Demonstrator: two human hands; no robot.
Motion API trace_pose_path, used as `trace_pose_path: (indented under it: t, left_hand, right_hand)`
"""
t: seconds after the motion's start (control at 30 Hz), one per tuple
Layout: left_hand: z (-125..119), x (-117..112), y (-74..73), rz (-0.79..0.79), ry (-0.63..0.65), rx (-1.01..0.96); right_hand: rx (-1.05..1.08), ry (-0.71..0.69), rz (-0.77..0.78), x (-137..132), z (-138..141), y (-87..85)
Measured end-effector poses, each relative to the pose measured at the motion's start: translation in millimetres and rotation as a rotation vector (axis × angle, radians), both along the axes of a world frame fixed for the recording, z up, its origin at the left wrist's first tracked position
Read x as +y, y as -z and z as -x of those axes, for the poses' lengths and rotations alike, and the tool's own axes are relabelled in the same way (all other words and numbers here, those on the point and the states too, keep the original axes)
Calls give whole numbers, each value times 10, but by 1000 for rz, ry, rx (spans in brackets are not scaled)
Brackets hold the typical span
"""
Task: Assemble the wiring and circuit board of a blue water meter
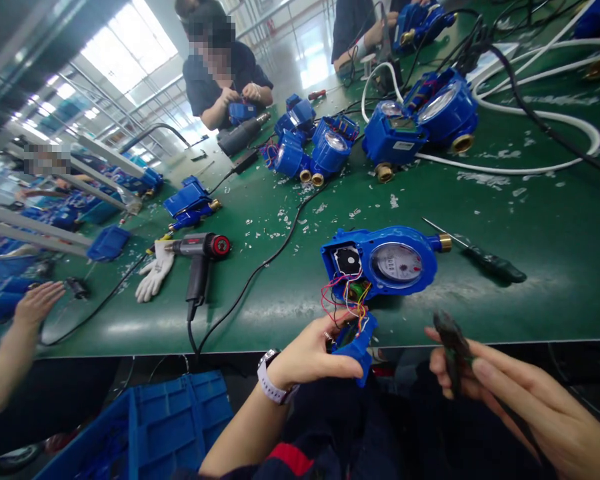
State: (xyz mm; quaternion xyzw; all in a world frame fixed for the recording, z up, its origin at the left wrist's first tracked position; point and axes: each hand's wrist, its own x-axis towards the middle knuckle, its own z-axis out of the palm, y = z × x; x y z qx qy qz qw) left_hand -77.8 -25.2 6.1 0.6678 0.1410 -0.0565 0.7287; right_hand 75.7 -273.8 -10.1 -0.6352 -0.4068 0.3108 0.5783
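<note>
A blue water meter (403, 263) with a round dial lies on the bench in front of me, its square electronics box open. Thin coloured wires (353, 287) run from that box to a blue plastic cover (359, 350). My left hand (315, 353) is closed around the cover at the bench edge, tilting it so the inside faces the meter. At the right, my right hand (500, 380) grips a dark, blurred pliers-like tool (453, 340), held apart from the meter. A screwdriver (495, 263) with a dark green handle lies beyond the meter's brass fitting.
A heat gun (200, 257) rests left on the green bench (275, 293) beside a white glove (155, 275). More meters (395, 133), cables and plastic scraps lie farther back. A blue crate (170, 420) stands below left. Co-workers (225, 73) sit across; another person's hand (40, 303) reaches in left.
</note>
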Motion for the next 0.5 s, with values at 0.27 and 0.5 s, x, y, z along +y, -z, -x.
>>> trace_pose_path:
  t: [0.27, 0.5]
  left_hand:
    - [64, -98, 1, -340, -86, -51]
    - [112, -126, 104, -237, -193, -119]
  right_hand:
    - [-1033, 196, 201, -63, -423, -148]
    - [-1303, 155, 248, 81, -509, -64]
